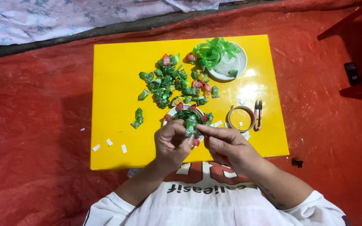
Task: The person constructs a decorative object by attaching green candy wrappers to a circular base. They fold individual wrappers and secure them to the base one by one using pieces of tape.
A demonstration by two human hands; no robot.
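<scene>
White short-sleeved shirt with red and black print

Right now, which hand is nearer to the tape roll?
Right. The right hand is just below and left of the tape roll, with only a small gap. The left hand is farther left, beyond the wrapped candy that both hands pinch.

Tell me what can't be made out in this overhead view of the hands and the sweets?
- Head view: the wrapped sweet is half hidden by the fingers of the left hand and right hand.
- The white ring is mostly covered by sweets and hands.
- The white dish is partly hidden by green ribbon.
- The dark object at right is too small to identify.
</scene>
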